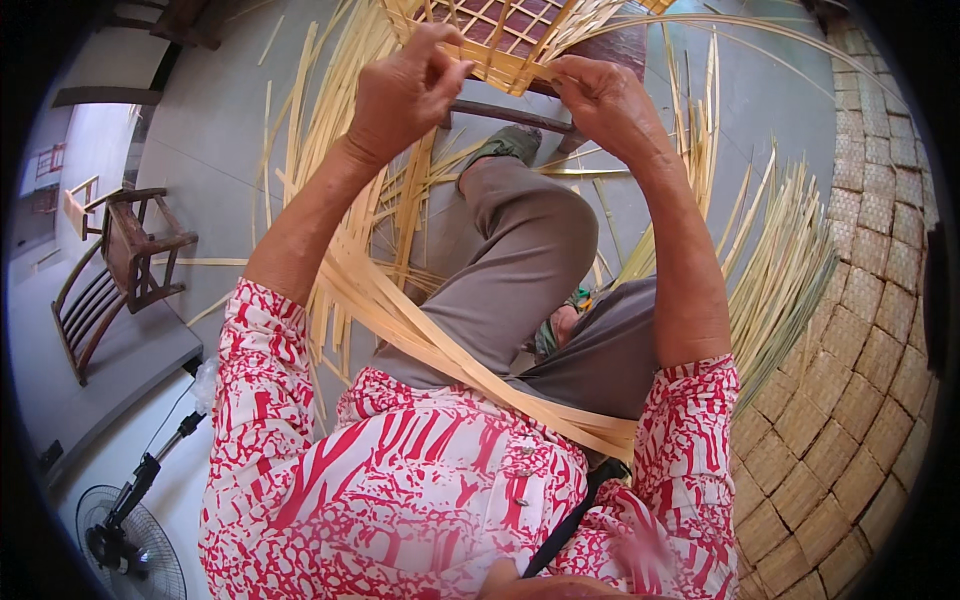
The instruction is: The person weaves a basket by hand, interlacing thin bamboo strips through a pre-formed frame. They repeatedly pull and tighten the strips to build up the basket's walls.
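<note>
A partly woven lattice of pale bamboo strips (490,25), with a flat band (510,72) along its near edge, rests on a dark reddish wooden surface (615,55) at the top. My left hand (405,100) is closed in a pinch beside the band's left part; what its fingertips hold is hard to make out. My right hand (605,105) pinches the band's right end. A bundle of wide strips (430,350) lies across my lap, under my raised forearms.
Loose strips (760,280) spread over the grey floor (210,130) on both sides. Wooden chairs (140,245) stand at left, a fan (120,540) at lower left. Stacked woven pieces (870,300) line the right. My bent leg (520,230) is below the work.
</note>
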A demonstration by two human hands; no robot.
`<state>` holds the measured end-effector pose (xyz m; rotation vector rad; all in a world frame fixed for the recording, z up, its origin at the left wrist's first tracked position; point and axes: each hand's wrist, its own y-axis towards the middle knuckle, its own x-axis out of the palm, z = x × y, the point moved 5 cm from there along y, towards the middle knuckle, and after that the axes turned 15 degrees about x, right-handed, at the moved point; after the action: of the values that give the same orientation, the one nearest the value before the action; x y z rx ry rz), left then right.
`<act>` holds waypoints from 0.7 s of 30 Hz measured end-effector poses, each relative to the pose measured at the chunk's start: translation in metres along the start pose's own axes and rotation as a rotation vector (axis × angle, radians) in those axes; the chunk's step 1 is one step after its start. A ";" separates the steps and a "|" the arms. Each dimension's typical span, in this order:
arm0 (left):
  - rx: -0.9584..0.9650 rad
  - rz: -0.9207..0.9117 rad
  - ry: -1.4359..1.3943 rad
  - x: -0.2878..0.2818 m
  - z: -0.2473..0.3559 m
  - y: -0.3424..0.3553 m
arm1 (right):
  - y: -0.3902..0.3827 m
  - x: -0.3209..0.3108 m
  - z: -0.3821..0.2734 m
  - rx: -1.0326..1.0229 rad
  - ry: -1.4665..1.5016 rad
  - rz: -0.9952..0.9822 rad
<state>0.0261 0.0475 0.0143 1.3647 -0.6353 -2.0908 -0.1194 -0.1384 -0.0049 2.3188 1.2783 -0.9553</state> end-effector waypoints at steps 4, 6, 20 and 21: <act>-0.045 -0.158 0.109 0.010 0.011 0.015 | 0.001 0.000 0.002 0.002 -0.007 0.008; 0.035 -0.210 0.188 0.016 0.009 0.021 | -0.001 0.002 0.000 -0.002 0.044 0.034; -0.056 -0.235 0.084 0.018 -0.002 0.013 | 0.000 0.004 -0.004 -0.013 0.015 0.017; -0.068 -0.174 0.040 0.015 0.008 0.010 | -0.001 0.002 -0.004 -0.006 -0.004 0.016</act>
<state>0.0160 0.0308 0.0142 1.4651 -0.4382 -2.1932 -0.1173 -0.1341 -0.0034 2.3176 1.2579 -0.9493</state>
